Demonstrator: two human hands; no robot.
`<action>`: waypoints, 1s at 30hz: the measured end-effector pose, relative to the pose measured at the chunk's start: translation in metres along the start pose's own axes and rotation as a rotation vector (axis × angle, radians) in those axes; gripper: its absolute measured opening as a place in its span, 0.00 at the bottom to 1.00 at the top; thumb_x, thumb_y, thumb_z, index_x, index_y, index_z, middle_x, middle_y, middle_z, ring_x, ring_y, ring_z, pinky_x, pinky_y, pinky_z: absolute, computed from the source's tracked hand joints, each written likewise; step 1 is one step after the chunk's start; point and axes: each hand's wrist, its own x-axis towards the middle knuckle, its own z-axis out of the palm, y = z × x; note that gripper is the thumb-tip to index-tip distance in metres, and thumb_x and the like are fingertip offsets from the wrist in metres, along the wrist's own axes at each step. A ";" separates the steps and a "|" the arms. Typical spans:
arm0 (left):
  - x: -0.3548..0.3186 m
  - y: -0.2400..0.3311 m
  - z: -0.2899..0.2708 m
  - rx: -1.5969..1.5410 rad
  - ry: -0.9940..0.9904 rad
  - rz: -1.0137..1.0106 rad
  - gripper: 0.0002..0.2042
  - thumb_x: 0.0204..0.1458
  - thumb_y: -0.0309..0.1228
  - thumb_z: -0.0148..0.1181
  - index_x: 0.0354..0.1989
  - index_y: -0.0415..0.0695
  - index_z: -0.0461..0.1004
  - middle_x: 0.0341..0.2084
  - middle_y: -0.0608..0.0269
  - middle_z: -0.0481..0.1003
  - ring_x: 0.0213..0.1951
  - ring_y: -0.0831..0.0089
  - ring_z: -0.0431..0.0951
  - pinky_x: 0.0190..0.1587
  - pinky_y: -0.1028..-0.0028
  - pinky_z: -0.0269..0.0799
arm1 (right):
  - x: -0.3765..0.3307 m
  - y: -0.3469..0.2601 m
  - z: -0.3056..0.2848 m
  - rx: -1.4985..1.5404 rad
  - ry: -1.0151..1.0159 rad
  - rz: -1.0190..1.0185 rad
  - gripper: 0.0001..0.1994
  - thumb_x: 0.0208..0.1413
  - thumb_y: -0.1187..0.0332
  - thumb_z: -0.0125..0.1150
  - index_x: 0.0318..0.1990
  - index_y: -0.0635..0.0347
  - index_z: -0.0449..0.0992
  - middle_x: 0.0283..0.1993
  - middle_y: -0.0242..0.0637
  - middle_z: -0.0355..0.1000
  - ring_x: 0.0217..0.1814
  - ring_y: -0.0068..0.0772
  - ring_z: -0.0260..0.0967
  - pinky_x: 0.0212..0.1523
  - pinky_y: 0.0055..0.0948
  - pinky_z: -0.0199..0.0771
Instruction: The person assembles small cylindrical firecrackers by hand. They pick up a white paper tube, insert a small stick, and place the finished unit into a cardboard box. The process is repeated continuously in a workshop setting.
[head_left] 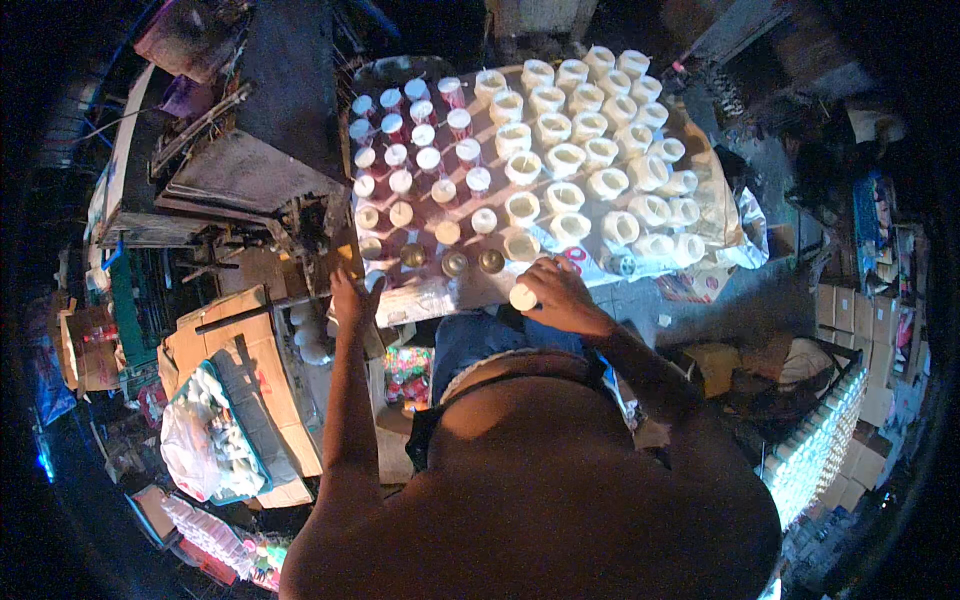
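Note:
My right hand (566, 298) is closed round a small candle (522, 297) with a pale round top, just off the table's near edge. My left hand (352, 302) is at the table's near left corner, thumb apart from the fingers, beside an orange-yellow piece (347, 256); no object shows in it. Nearest to the right hand on the table stand gold-coloured cups (490, 261). Behind them are rows of candles in glasses (427, 159), their tops white or cream. Several larger white cups (566, 158) with thin upright wicks fill the right side.
The covered table (400, 307) spans the front. Dark metal machinery (250, 170) stands close on the left, above a cardboard sheet (290, 440) and a tray of white pieces (238, 445). Stacked cartons (850, 310) are far right; a rack of pale rods (820, 450) is nearer.

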 end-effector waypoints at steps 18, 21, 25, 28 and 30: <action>0.007 0.006 0.029 0.082 -0.158 -0.052 0.22 0.46 0.46 0.73 0.38 0.40 0.77 0.37 0.42 0.82 0.41 0.44 0.84 0.43 0.50 0.79 | 0.017 0.005 0.010 -0.122 -0.012 -0.054 0.25 0.44 0.61 0.74 0.51 0.56 0.75 0.47 0.41 0.72 0.57 0.48 0.67 0.55 0.50 0.64; 0.010 0.043 -0.030 0.097 -0.191 -0.053 0.21 0.45 0.44 0.73 0.38 0.40 0.77 0.35 0.44 0.83 0.40 0.45 0.84 0.42 0.51 0.80 | 0.021 0.002 -0.008 -0.042 0.098 0.036 0.25 0.45 0.60 0.76 0.51 0.57 0.77 0.45 0.40 0.74 0.53 0.46 0.70 0.56 0.50 0.65; 0.024 0.068 -0.100 -0.007 -0.243 0.047 0.23 0.43 0.43 0.77 0.39 0.39 0.78 0.34 0.47 0.83 0.39 0.50 0.85 0.44 0.57 0.80 | 0.047 -0.013 -0.043 0.303 0.146 0.209 0.21 0.55 0.60 0.73 0.52 0.58 0.78 0.47 0.41 0.78 0.53 0.43 0.74 0.58 0.43 0.69; 0.035 0.163 -0.168 -0.435 -0.390 0.164 0.26 0.43 0.40 0.80 0.47 0.38 0.78 0.41 0.53 0.83 0.44 0.59 0.83 0.50 0.63 0.77 | 0.096 -0.020 -0.059 0.881 0.207 0.216 0.26 0.63 0.53 0.66 0.63 0.58 0.71 0.59 0.43 0.75 0.62 0.37 0.71 0.63 0.39 0.68; 0.045 0.196 -0.150 -0.710 -0.466 0.276 0.30 0.45 0.37 0.80 0.56 0.39 0.77 0.48 0.59 0.81 0.51 0.67 0.79 0.56 0.66 0.73 | 0.145 -0.023 -0.058 1.358 0.227 0.277 0.32 0.70 0.43 0.50 0.70 0.57 0.63 0.66 0.42 0.70 0.66 0.34 0.67 0.66 0.36 0.67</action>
